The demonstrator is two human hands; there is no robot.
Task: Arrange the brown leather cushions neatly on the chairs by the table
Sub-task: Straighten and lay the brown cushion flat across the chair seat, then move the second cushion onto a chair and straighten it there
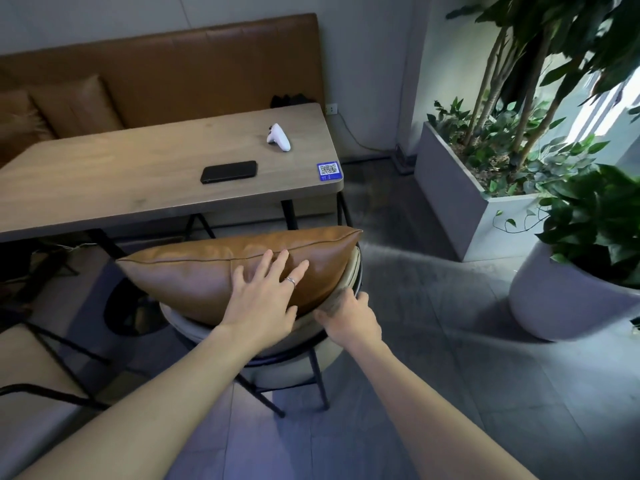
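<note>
head view looks down on a brown leather cushion (221, 271) standing on edge against the curved backrest of a round grey chair (277, 344) pulled up near the wooden table (114, 174). the left hand (263, 299) lies flat on the cushion's face, fingers spread wide, pressing rather than gripping. the right hand (349, 320) is closed on the top rim of the backrest beside the cushion's right corner, seemingly steadying the chair. the cushion leans a little, its left corner overhanging the chair's edge, so the job looks nearly done but not tidy. to finish well, keep the chair braced with the right hand and use the flat palm to slide the cushion rightward until it sits centred, seam level, base seated on the seat pad. smooth leather may slip, so press gently. another cushion (76, 105) rests on the bench (194, 64) behind the table, well apart.
</note>
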